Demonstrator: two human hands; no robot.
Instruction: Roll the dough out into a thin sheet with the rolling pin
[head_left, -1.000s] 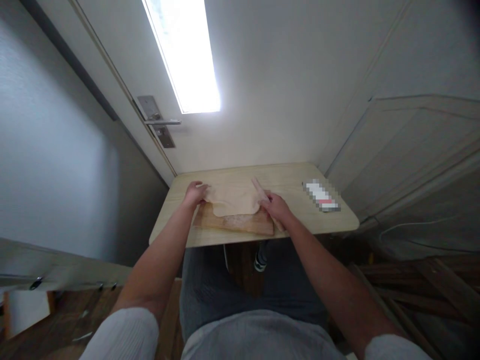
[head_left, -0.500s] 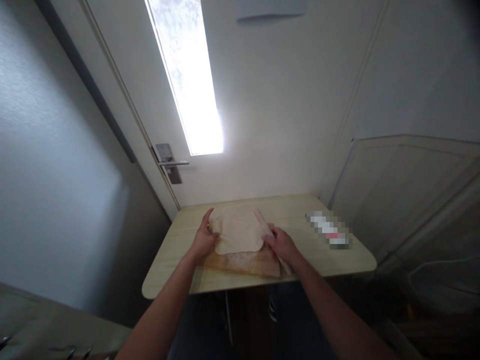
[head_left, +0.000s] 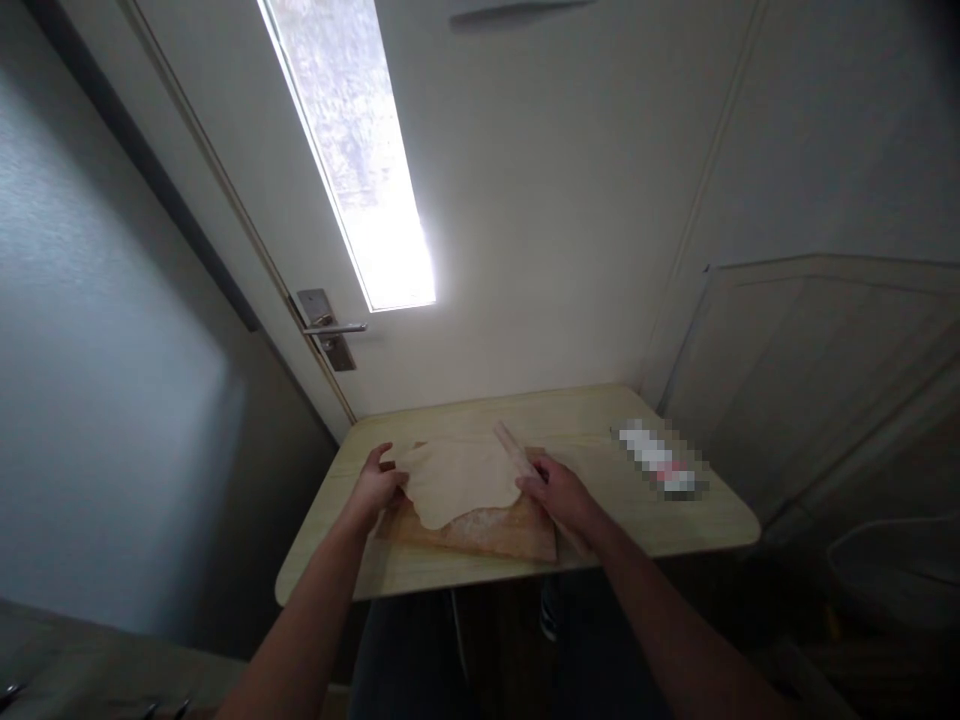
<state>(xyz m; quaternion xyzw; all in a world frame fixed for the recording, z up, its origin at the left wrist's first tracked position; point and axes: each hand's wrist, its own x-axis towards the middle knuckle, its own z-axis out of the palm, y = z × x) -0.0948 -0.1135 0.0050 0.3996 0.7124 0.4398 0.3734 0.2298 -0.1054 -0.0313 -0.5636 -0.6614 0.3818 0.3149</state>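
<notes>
A thin pale sheet of dough (head_left: 461, 482) lies over a floured wooden board (head_left: 517, 535), its lower edge wavy. My left hand (head_left: 375, 487) grips the sheet's left edge, thumb on the near side and fingers curled beyond it. In my right hand (head_left: 561, 495) is a slim wooden rolling pin (head_left: 513, 445), slanting across the board's right side with its far end sticking out past the fingers. The right fingertips touch the dough's right edge; whether they also pinch it I cannot tell.
The board rests on a light wood table (head_left: 330, 545) with rounded corners. A blurred-out item (head_left: 660, 460) lies at the table's right. Behind stands a white door with a metal handle (head_left: 337, 328) and a bright narrow window (head_left: 360, 170).
My left hand has moved left and slightly down, drawing the dough's left edge outward. The sheet now reaches further left and its near edge looks more uneven. The rolling pin stays in my right hand.
</notes>
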